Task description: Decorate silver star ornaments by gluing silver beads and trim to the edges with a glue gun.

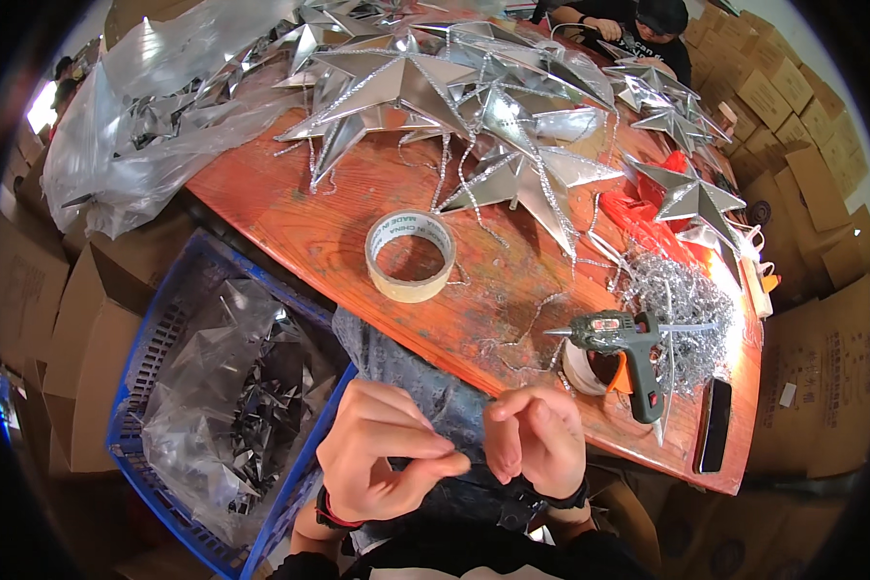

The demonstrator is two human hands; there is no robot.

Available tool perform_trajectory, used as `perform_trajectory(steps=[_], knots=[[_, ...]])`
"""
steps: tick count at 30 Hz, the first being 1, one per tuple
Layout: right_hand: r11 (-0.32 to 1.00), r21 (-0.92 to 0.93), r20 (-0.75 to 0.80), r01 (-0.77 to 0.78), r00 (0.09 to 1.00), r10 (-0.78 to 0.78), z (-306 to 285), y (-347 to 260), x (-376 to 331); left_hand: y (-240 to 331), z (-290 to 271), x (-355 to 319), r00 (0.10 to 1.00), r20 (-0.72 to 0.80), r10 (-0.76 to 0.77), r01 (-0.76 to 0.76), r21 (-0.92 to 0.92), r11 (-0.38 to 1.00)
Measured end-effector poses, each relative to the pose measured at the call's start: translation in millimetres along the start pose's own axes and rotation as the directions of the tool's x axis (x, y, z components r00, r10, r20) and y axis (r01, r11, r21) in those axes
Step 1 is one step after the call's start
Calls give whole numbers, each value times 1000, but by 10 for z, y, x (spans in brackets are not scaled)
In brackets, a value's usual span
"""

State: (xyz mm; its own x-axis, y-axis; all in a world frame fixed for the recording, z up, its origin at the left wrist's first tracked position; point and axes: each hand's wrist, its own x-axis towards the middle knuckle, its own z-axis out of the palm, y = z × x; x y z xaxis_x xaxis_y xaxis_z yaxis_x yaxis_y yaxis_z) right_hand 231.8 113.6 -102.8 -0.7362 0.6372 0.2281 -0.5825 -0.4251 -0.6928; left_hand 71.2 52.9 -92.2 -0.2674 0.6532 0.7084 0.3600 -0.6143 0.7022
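Observation:
In front of my lap, my left hand [382,452] is closed, thumb and forefinger pinched together. Whatever lies between those fingertips, if anything, is too small to make out. Close beside it, my right hand [541,440] is closed too, its fingers curled in toward the thumb, and I cannot see what they hold. The hands are apart, just off the table's near edge. Nearest to my right hand on the table is a dark green glue gun [617,333] with an orange trigger, lying over a tape roll [582,369]. A wide tan tape roll [411,256] lies farther left.
Silver stars [396,87] edged with glittery cord pile up on the orange wooden table [309,208]. Silver tinsel [681,300], red plastic [648,217] and a phone [713,425] are at right. A blue crate [130,406] holds bagged silver pieces. A co-worker [648,29] sits opposite; cartons [812,377] surround.

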Motion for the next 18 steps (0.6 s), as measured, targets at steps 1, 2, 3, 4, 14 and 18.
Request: perform_trajectory(steps=[1, 2, 3, 4, 14, 18], knots=[[998, -69, -5, -1, 1000, 1, 20, -2, -16, 1, 3, 11, 1000, 5, 3, -3, 12, 1000], [991, -137, -9, -2, 1000, 1, 37, -13, -29, 8, 8, 28, 1000, 10, 6, -7, 24, 1000], [978, -204, -8, -33, 999, 32, 47, -40, -39, 47, 6, 65, 999, 34, -5, 1, 104, 995], [964, -264, -20, -26, 1000, 21, 90, -48, -43, 45, 24, 79, 999, 40, 2, -7, 115, 993], [708, -699, 16, 101, 992, -125, 222, -17, -51, -29, 109, 56, 996, -30, 81, -69, 292, 954], [542, -835, 8, 97, 986, -164, 270, 38, -41, -126, 141, 15, 994, -65, 84, -59, 319, 946]])
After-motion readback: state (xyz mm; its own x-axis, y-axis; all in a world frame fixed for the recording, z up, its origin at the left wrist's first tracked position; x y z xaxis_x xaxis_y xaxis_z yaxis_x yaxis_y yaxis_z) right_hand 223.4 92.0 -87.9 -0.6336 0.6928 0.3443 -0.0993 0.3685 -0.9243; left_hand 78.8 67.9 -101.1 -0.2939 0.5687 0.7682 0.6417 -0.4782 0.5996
